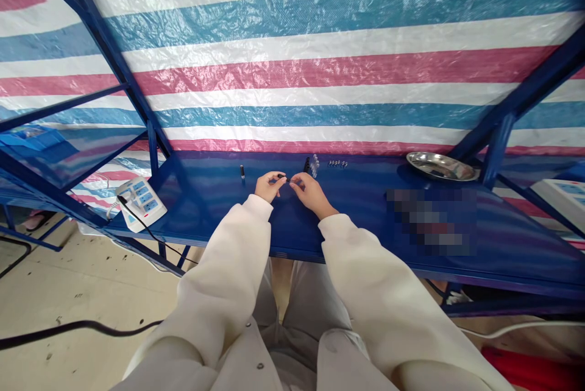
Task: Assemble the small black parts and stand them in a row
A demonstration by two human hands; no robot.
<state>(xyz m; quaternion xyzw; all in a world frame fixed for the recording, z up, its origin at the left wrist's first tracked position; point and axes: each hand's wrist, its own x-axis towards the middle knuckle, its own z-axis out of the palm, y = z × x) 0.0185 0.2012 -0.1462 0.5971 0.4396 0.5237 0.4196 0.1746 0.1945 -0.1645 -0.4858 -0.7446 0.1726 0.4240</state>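
Note:
Over the middle of the blue table, my left hand (270, 185) and my right hand (307, 189) meet, fingertips pinched. Between them is a small dark cylindrical piece (287, 179), held from both sides; its exact kind is too small to make out. Just beyond my right hand stand several small black pieces (307, 164) and a group of clear pieces (315, 164). Farther right lies a row of small shiny metal parts (337, 164). A short black tube with a light end (242, 172) stands upright to the left of my left hand.
A round metal dish (442, 167) sits at the back right of the blue table (205, 208). A white power strip (142, 203) with a black cable lies at the left edge. Blue frame posts (501, 141) rise at both sides, before a striped sheet (320, 68).

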